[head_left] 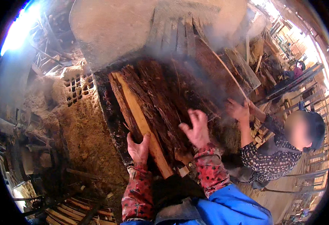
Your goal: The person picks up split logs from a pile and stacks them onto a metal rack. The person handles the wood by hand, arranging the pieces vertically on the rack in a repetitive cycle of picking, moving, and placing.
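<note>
A long sawn slab (133, 108) with a pale yellow face and dark bark edges slants across a pile of reddish-brown bark slabs (159, 103). My left hand (138, 149) is at its near left edge, thumb lying on the pale face and fingers curled round the side, partly hidden. To the right, my right hand (197, 128) hovers over the bark slabs, slightly blurred, with its fingers apart and nothing in it. Red patterned sleeves cover both my forearms.
A co-worker (271, 150) in a dotted top stands at the right, hands (239, 110) by a long board's edge. A large pale panel (112, 26) spans the far side, with haze below. Brown sawdust (84, 131) and perforated bricks (76, 88) lie left; wooden strips (72, 210) lower left.
</note>
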`<state>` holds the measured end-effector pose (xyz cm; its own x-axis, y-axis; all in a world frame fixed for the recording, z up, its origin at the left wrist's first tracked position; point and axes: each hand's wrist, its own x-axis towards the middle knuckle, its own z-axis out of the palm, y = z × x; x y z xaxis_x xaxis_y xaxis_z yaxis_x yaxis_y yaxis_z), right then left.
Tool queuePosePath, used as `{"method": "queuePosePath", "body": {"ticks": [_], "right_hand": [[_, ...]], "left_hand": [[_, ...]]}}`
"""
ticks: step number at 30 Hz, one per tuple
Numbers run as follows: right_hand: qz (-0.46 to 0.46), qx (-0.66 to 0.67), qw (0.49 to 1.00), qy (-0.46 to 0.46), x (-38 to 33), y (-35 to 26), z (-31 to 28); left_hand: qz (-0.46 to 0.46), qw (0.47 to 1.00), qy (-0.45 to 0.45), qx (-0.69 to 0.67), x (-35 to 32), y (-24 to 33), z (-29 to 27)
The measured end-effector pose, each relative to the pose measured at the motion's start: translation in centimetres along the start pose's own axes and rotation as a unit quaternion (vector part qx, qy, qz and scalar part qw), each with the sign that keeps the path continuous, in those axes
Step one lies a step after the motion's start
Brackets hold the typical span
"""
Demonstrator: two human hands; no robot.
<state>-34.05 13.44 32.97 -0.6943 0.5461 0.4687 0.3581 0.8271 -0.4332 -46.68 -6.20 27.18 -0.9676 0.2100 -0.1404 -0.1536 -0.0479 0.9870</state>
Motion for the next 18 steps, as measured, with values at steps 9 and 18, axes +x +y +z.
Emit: {"method": "queuePosePath", "body": {"ticks": [9, 18], "right_hand": [[0.049, -0.108, 0.983, -0.143, -3.6, 8.2, 2.4], [0.068, 0.010, 0.987, -0.143, 1.2, 3.4, -3.1]], "left_hand": [[-0.010, 0.996, -0.009, -0.089, -0.5, 0.7, 0.5], [0.024, 1.000, -0.004, 0.006, 0.6, -1.8, -0.8]]}}
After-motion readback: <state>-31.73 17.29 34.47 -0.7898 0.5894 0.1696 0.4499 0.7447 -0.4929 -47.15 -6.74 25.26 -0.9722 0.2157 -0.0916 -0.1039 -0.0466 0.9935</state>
